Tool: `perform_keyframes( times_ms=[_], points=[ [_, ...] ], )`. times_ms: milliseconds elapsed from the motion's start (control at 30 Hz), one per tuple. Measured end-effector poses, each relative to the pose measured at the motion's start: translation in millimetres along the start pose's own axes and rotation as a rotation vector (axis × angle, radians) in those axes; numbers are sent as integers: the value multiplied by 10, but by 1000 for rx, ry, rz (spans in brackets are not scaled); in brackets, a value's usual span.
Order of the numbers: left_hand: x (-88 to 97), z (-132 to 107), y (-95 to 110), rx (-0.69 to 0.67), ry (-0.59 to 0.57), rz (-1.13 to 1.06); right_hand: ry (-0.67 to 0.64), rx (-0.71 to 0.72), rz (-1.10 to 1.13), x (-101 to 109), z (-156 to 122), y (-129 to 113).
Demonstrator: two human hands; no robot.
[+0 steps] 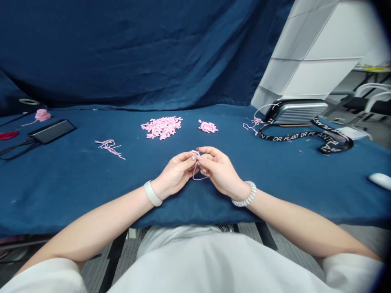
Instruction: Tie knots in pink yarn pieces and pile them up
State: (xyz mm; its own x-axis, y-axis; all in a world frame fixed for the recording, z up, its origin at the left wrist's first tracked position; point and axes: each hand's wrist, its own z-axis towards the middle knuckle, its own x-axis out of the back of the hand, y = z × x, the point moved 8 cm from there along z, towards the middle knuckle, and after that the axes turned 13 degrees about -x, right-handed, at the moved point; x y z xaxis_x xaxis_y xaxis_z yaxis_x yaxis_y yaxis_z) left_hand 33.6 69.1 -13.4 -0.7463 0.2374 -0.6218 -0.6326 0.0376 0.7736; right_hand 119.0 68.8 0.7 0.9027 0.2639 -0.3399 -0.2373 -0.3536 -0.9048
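Observation:
My left hand (180, 171) and my right hand (220, 167) meet above the front of the blue-covered table, thumbs and fingers pinched together. Between them they grip a thin pink yarn strand (199, 179), which hangs in a small loop under the fingertips. Part of the yarn is hidden by the fingers. Beyond my hands lie a large pile of small knotted pink yarn pieces (162, 127) and a smaller pile of pink yarn pieces (208, 126). Several loose cut strands (110, 148) rest on the cloth to the left.
At the far left are a pink yarn ball (42, 115) and a black power bank (51, 131) with cables. To the right stand a silver ridged case (301, 113), a black lettered lanyard (284, 138) and a white mouse (380, 180). A blue curtain (137, 53) hangs behind.

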Motion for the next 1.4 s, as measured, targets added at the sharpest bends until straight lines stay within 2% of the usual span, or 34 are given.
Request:
perform_keyframes(
  times_ms=[233,400,633,800,1033,1400],
  points=[
    [-128,-19,-2,33,-167,-35,-142,-61,-53,-81,-27,9],
    [-93,-13,-41,117,-198,-26,-186,-106,-148,-82,-42,-14],
    [-91,-26,-31,134,-174,-41,-214,-129,-230,-80,-39,4],
    [-67,-26,-23,117,-149,3,-179,-108,-267,-47,-23,-2],
    [-110,-17,41,47,-159,74,-115,-78,-318,-64,-42,-41],
    [-111,-14,106,-59,-134,129,-130,-33,-268,-98,-16,-34]
  ],
)
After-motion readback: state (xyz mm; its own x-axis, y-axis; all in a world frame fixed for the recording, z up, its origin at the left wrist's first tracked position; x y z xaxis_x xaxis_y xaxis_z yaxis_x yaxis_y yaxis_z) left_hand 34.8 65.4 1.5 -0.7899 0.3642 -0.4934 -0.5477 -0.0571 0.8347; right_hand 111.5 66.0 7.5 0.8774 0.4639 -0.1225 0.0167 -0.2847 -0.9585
